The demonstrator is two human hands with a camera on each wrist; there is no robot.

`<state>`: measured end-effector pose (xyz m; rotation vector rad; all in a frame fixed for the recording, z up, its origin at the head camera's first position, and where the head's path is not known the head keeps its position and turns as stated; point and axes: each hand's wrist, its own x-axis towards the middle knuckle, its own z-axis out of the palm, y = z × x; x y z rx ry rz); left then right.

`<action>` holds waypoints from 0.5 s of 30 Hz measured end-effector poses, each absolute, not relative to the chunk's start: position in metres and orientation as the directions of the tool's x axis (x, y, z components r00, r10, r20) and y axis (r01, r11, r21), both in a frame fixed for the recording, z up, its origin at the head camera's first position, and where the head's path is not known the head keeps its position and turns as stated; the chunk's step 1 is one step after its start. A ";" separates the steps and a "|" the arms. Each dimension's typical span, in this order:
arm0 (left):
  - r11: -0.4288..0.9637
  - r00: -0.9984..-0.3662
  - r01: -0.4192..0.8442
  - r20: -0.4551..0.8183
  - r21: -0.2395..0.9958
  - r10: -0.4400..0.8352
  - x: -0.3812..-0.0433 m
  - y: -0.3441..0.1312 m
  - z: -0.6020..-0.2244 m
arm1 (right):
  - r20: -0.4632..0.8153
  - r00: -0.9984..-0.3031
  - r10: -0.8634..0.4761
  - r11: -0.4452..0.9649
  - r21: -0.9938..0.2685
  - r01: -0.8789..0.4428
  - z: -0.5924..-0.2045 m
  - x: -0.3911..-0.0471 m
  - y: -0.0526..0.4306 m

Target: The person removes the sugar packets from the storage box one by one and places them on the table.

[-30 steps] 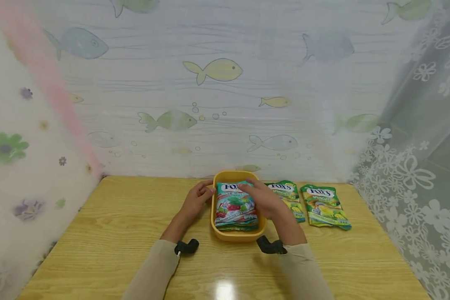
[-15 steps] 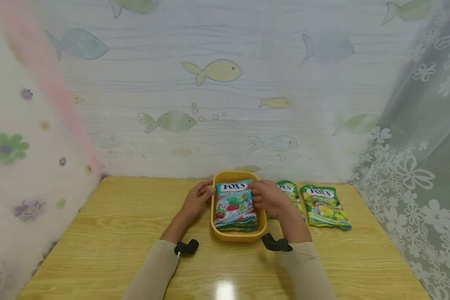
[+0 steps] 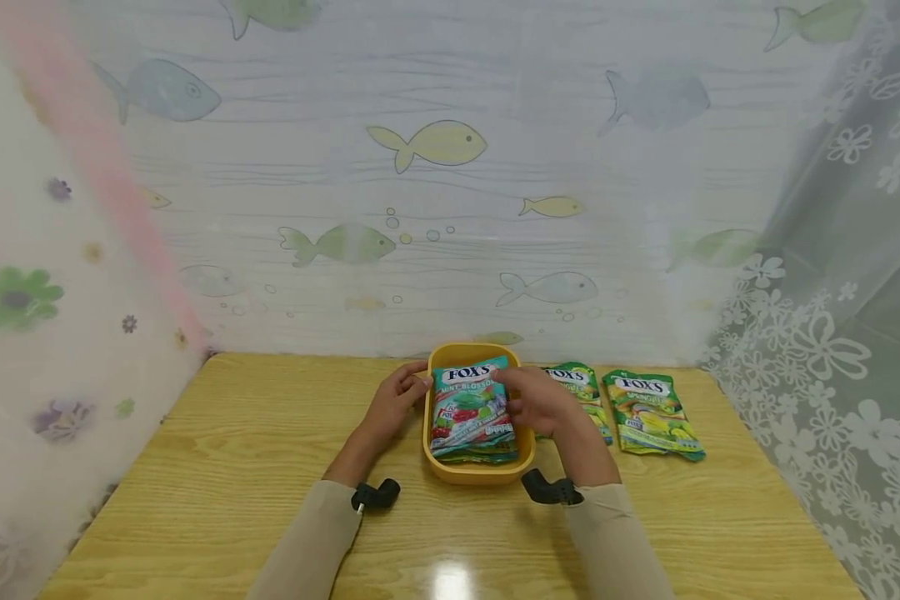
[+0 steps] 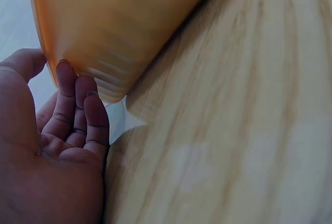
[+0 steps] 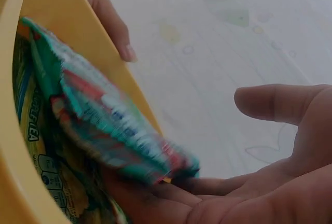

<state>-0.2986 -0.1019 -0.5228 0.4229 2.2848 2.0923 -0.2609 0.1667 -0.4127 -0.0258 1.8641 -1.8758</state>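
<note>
In the head view a yellow plastic container (image 3: 478, 477) stands on the table. Inside, a teal FOX'S Mint Blossom candy bag (image 3: 468, 408) lies on top of other candy bags. My left hand (image 3: 392, 404) holds the container's left rim; in the left wrist view its thumb is at the rim and its fingers (image 4: 66, 79) bend against the outer wall. At the right side, my right hand (image 3: 547, 402) reaches in over the rim. In the right wrist view its thumb stands apart from the teal bag (image 5: 111, 112), while its fingers extend beneath the bag's edge, their tips hidden.
Two green and yellow FOX'S candy bags lie right of the container: a nearer one (image 3: 594, 408), partly behind my right hand, and a farther one (image 3: 651, 415). The wooden table (image 3: 270, 450) meets a fish-print curtain (image 3: 330, 308) at its back edge.
My right hand has drawn back from the top of the teal bag to its right edge. The teal bag has shifted slightly. My left hand stays on the rim.
</note>
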 end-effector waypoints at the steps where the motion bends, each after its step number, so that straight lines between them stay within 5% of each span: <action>1: 0.065 -0.964 0.186 0.169 0.980 0.205 -0.298 -0.102 -0.523 | -0.325 -0.877 -0.354 0.055 -0.943 0.328 -0.413 -0.261 0.166; 15: 0.095 -0.965 0.191 0.169 0.977 0.201 -0.300 -0.102 -0.524 | -0.316 -0.880 -0.355 0.029 -0.945 0.327 -0.425 -0.262 0.155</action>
